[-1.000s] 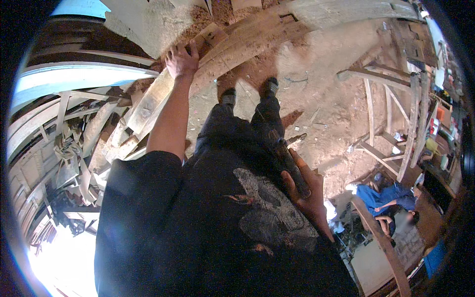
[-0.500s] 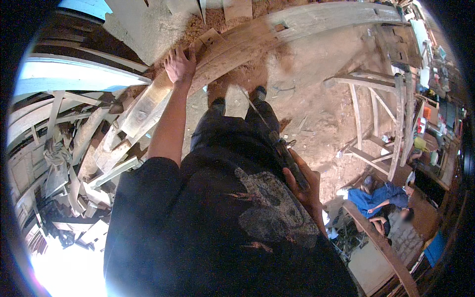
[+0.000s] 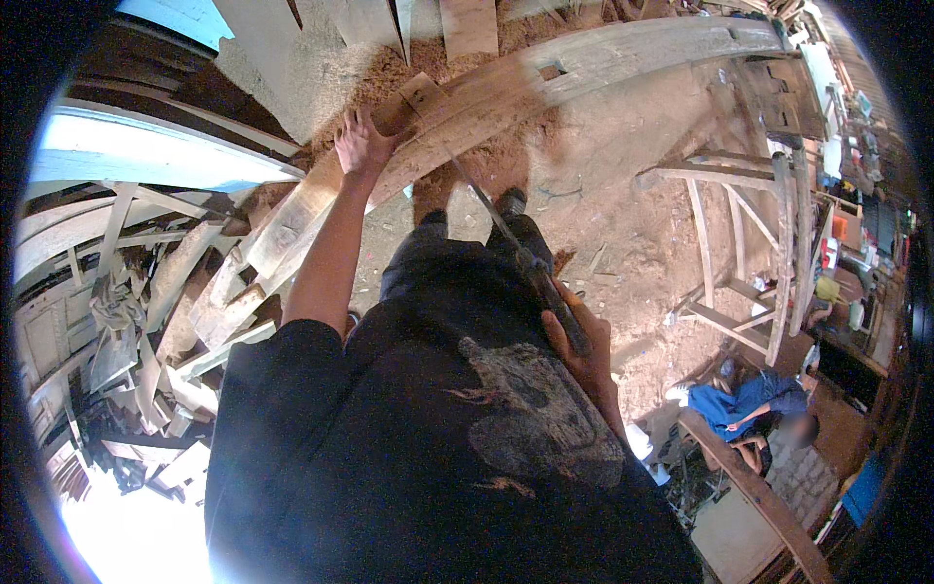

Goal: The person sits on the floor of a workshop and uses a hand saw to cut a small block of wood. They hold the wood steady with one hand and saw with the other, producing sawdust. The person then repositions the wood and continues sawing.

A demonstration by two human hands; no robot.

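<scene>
A long wooden beam curves across the upper part of the head view, with a square hole cut in it. My left hand lies on it with the fingers spread, beside a small wooden piece with a dark line next to it. In my right hand is the dark handle of what looks like a handsaw, seen almost edge-on. Its narrow blade points forward and left, the far end close to the beam's near edge. Whether the blade touches the wood I cannot tell.
Scrap timber is heaped at the left. A wooden trestle frame stands on the dirt floor to the right. Further right, a person in blue is low down beside a slanting plank. Boards lie beyond the beam.
My right hand and the saw have moved forward and a little left, toward the beam. My left hand stays on the wood. The whole view has tilted slightly.
</scene>
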